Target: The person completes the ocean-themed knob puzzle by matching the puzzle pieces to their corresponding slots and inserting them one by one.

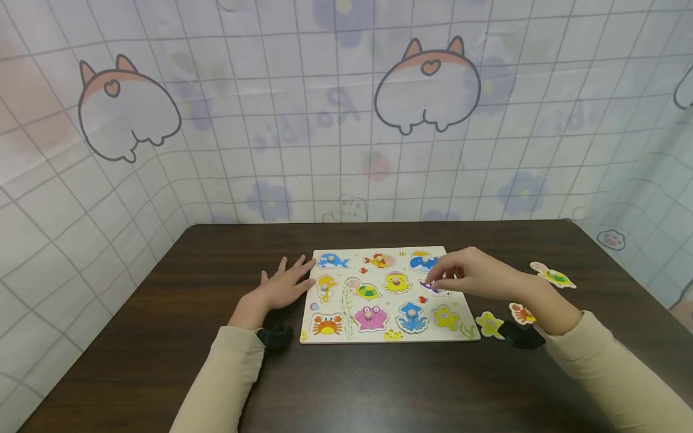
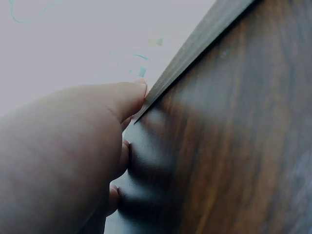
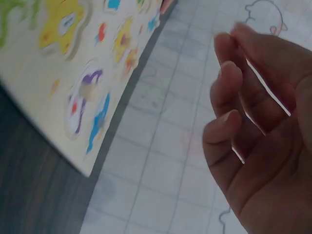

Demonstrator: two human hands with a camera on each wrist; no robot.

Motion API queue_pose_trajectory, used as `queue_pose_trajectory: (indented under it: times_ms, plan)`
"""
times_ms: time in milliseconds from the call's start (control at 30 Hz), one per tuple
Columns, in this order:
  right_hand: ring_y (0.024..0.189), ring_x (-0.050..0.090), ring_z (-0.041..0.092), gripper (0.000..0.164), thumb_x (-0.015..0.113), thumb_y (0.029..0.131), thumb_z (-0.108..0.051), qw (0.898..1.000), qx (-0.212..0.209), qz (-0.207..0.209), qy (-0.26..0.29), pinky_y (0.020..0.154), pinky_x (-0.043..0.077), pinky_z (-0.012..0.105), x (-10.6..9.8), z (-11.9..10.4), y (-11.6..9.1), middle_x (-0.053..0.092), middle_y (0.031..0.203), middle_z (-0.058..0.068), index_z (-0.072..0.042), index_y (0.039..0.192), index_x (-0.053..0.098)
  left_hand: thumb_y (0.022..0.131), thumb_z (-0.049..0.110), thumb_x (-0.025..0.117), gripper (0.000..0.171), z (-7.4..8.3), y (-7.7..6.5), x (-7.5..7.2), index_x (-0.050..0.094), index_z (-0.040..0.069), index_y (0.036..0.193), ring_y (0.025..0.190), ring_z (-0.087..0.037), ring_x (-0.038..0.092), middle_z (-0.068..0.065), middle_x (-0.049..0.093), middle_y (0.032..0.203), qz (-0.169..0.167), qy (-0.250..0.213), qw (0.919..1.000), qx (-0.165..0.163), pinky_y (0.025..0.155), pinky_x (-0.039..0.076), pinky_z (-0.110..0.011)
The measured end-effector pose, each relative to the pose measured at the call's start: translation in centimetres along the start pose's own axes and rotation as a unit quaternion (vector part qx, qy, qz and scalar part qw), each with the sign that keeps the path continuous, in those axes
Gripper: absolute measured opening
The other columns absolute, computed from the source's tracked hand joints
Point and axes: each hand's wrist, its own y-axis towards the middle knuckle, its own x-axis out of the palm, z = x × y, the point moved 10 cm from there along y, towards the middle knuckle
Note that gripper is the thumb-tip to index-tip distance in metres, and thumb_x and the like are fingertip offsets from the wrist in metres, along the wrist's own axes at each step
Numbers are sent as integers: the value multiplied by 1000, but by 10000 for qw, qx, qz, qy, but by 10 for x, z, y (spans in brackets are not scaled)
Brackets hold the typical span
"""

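A pale puzzle board (image 1: 338, 305) with sea-animal pictures lies on the table. My left hand (image 1: 278, 290) rests at its left side, fingers spread, fingertips on the edge; in the left wrist view the thumb (image 2: 129, 100) touches the board's side. My right hand (image 1: 476, 273) hovers over the board's right side, fingers bent, thumb and index tips close together. Its fingertips are near a purple-and-white piece (image 1: 433, 288). In the right wrist view this piece (image 3: 85, 95) lies in the board with its knob showing, and nothing shows between the fingers (image 3: 229, 129).
Right of the board lie a turtle piece (image 1: 557, 276), a yellow starfish piece (image 1: 489, 325) and an orange-and-white piece (image 1: 521, 313), partly covered by my right wrist. A dark wrist strap (image 1: 521, 337) hangs beside them. Patterned cloth (image 1: 325, 150) stands behind the table (image 1: 352, 385).
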Motion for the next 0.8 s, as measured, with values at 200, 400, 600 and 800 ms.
queue_pose_trajectory:
  times_ms: [200, 400, 600, 800]
  plan:
    - [73, 57, 12, 12, 76, 95, -18, 9959, 490, -653, 378, 65, 53, 27, 7, 32, -28, 67, 86, -7, -12, 104, 78, 110, 44, 45, 65, 1, -1, -1, 23, 19, 166, 153, -46, -8, -14, 10, 171, 32, 3, 10000, -16, 109, -11, -78]
    - [73, 58, 11, 9, 77, 93, -13, 9892, 917, -922, 675, 66, 53, 27, 15, 63, -50, 67, 85, -5, -10, 101, 76, 110, 42, 45, 64, 2, -1, -1, 24, 19, 166, 153, -46, -8, -14, 11, 171, 36, -9, 10000, -12, 109, -10, -78]
    - [61, 54, 11, 9, 79, 90, -13, 9833, 1236, -1022, 858, 53, 48, 25, 22, 83, -63, 65, 78, -3, -10, 98, 75, 110, 42, 45, 64, 2, -2, -2, 24, 19, 166, 153, -46, -7, -14, 11, 171, 48, 21, 10000, -30, 109, -10, -78]
    - [59, 52, 8, 10, 80, 88, -13, 9837, 1201, -1049, 831, 51, 46, 24, 22, 86, -68, 64, 76, -5, -9, 96, 75, 110, 43, 45, 64, 0, -1, -1, 23, 20, 166, 154, -45, -8, -13, 10, 171, 48, 42, 10000, -26, 109, -10, -77]
